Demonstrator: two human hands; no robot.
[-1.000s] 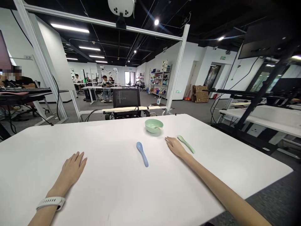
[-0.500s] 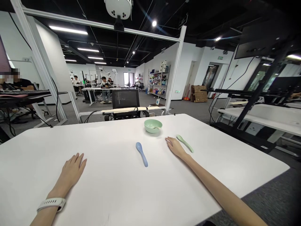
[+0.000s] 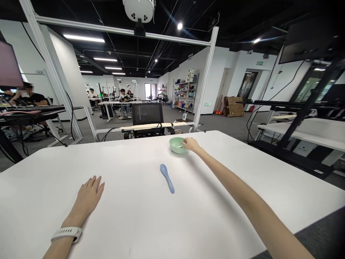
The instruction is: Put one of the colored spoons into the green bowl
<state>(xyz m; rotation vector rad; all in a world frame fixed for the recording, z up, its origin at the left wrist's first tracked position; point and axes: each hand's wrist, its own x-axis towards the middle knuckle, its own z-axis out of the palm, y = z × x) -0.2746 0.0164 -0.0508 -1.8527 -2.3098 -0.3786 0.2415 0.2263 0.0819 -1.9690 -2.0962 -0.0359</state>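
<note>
On the white table point(image 3: 269, 162), the right hand point(image 3: 191, 144) curls against the rim of a pale green bowl point(image 3: 177, 146) just to its left, any grip unclear; the left hand point(image 3: 90, 196) lies open, a blue spoon point(image 3: 167, 178) off to its right.

- The left hand point(image 3: 88, 198) lies on the counter point(image 3: 48, 187), with a wide stretch of white surface between it and the blue spoon point(image 3: 167, 178); no object stands along that path.
- The blue spoon lies well apart from the right forearm point(image 3: 237, 183), leaving room for a hand on either side.
- The green bowl point(image 3: 178, 145) blocks the way straight ahead of the spoon; the right hand point(image 3: 191, 144) touches its right side.
- Past the far counter edge, a pale horizontal rail point(image 3: 151, 126), a black mesh chair point(image 3: 147, 115) and an aluminium frame upright point(image 3: 205, 79) stand in the way.
</note>
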